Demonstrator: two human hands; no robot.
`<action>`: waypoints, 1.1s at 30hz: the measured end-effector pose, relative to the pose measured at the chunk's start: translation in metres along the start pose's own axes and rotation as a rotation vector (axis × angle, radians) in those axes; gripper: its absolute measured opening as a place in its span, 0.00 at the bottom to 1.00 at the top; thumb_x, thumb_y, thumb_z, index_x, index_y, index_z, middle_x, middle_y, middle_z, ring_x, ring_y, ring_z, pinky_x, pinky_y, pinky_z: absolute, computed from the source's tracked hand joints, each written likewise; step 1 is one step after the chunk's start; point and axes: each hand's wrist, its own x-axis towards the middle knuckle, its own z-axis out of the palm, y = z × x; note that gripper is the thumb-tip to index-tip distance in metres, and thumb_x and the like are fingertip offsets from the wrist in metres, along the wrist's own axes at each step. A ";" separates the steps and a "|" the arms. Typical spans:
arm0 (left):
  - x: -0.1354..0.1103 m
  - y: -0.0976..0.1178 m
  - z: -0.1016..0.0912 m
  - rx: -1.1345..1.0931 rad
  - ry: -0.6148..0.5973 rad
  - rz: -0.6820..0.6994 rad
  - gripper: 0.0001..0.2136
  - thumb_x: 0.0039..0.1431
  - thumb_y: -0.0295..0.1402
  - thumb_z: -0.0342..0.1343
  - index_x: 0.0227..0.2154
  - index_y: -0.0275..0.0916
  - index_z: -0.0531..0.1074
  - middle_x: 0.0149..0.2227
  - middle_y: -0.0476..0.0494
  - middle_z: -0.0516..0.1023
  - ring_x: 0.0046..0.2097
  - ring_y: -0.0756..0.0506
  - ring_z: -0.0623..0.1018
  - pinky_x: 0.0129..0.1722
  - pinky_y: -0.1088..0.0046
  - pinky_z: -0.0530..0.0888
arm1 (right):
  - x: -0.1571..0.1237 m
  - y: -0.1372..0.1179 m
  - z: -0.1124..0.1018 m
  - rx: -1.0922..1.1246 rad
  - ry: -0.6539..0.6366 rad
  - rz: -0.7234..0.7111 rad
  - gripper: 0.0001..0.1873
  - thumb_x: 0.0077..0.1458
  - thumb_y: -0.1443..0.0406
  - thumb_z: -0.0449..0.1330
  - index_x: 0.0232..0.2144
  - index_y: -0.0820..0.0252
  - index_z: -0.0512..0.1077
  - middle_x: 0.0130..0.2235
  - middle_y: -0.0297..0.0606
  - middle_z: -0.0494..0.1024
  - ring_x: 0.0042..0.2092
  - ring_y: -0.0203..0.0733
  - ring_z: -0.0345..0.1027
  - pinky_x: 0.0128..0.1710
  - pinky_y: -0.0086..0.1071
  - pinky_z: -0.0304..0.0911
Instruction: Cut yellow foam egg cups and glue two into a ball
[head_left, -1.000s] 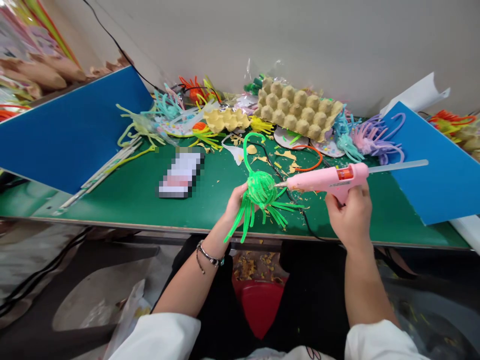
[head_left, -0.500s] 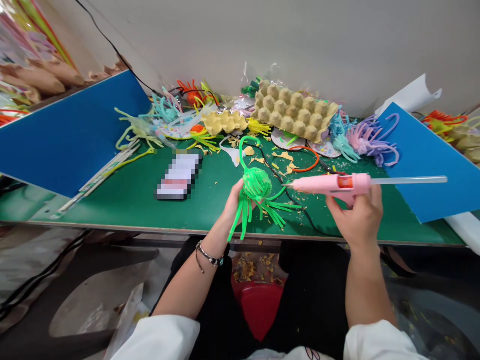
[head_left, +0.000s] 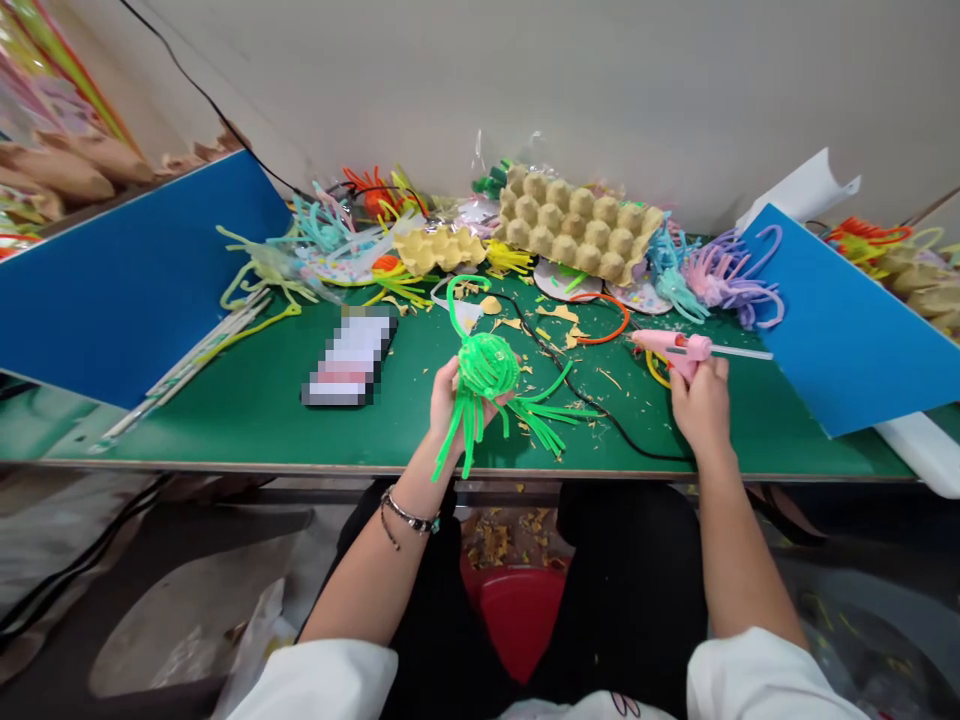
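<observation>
My left hand (head_left: pixel 444 398) is closed round a bright green pipe-cleaner figure (head_left: pixel 486 368), a wound ball with a hooked stem on top and several legs hanging down over the table's front edge. My right hand (head_left: pixel 699 402) grips the handle of a pink glue gun (head_left: pixel 671 346), which now rests low on the green table (head_left: pixel 247 395) with its nozzle pointing left, well apart from the figure. A clear glue stick (head_left: pixel 741 352) sticks out of the gun's back.
Blue boards stand at the left (head_left: pixel 127 280) and right (head_left: pixel 840 320). Egg cartons (head_left: pixel 577 220), coloured pipe-cleaner figures (head_left: pixel 720 275) and scraps crowd the back. A black cable (head_left: pixel 592 400) crosses the table. A blurred flat item (head_left: pixel 349 357) lies left of centre.
My right hand has pulled the glue gun away from the green figure, to the right and down onto the table. My left hand has shifted the figure slightly left.
</observation>
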 end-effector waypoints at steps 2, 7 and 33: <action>-0.001 0.001 0.002 0.002 0.002 -0.003 0.16 0.49 0.43 0.53 0.34 0.36 0.74 0.32 0.40 0.80 0.28 0.47 0.76 0.25 0.72 0.73 | -0.002 -0.004 -0.001 -0.012 -0.012 -0.023 0.28 0.57 0.58 0.50 0.55 0.72 0.64 0.50 0.62 0.69 0.50 0.60 0.66 0.49 0.51 0.63; -0.002 0.002 0.006 0.023 0.032 -0.022 0.20 0.52 0.43 0.50 0.42 0.36 0.74 0.34 0.39 0.80 0.30 0.45 0.78 0.28 0.69 0.75 | -0.003 -0.009 -0.003 0.068 0.028 -0.078 0.26 0.57 0.58 0.50 0.53 0.68 0.66 0.48 0.57 0.73 0.49 0.56 0.68 0.48 0.46 0.65; 0.003 0.007 -0.001 0.049 0.153 0.156 0.15 0.56 0.45 0.49 0.33 0.40 0.75 0.32 0.45 0.80 0.26 0.51 0.73 0.27 0.74 0.72 | -0.061 -0.104 -0.035 0.137 -0.335 -0.407 0.12 0.61 0.59 0.53 0.43 0.58 0.71 0.37 0.41 0.75 0.40 0.45 0.69 0.39 0.37 0.66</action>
